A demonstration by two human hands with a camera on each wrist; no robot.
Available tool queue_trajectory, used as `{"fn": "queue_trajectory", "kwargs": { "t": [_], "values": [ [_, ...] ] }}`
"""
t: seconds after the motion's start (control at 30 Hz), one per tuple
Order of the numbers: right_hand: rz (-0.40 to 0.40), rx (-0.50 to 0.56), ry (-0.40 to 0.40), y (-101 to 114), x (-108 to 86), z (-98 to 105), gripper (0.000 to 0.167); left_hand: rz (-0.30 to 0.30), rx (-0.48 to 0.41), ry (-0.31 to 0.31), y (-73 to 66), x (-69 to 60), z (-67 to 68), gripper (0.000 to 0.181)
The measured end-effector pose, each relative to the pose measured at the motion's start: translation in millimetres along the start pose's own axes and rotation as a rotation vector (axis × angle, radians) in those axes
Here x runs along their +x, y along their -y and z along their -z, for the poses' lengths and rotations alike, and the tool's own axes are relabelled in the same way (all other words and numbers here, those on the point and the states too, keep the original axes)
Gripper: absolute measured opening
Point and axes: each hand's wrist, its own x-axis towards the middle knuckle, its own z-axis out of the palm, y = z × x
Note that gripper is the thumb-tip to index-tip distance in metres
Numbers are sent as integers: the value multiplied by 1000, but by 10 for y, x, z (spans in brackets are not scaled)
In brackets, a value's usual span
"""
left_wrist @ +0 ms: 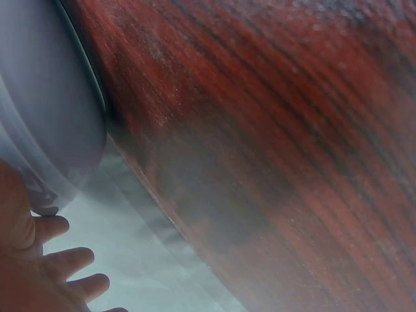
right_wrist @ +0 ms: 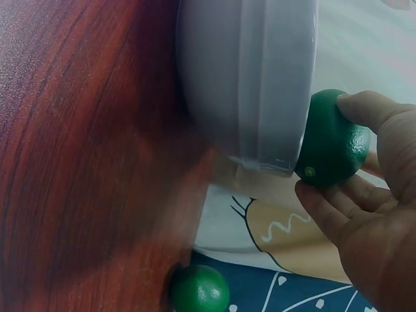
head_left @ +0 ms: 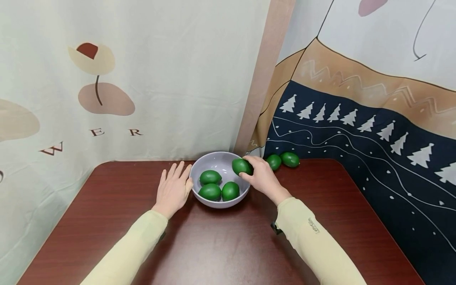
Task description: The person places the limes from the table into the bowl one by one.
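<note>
A pale lavender bowl (head_left: 219, 205) stands near the back of the table with three green limes in it: one lime (head_left: 210, 177) at the upper left, another lime (head_left: 209, 192) below it, and a third lime (head_left: 230, 191) to the right. My right hand (head_left: 263, 177) grips a further lime (head_left: 242, 167) between thumb and fingers at the bowl's right rim. In the right wrist view this held lime (right_wrist: 333, 138) is level with the rim. My left hand (head_left: 173, 189) rests against the bowl's left side, its fingers extended.
Two more limes lie at the table's back edge right of the bowl, one lime (head_left: 274, 162) partly behind my right hand and the other lime (head_left: 290, 159) beside it. A pale curtain (head_left: 171, 87) and a dark patterned cloth (head_left: 356, 158) hang behind the reddish-brown table (head_left: 221, 245).
</note>
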Motion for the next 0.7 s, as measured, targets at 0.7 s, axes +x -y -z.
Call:
{"fn": "queue_trajectory", "kwargs": {
  "t": [0.7],
  "values": [
    [60, -84, 127, 68, 73, -77, 51, 2, -5, 3, -17, -4, 26, 52]
  ]
}}
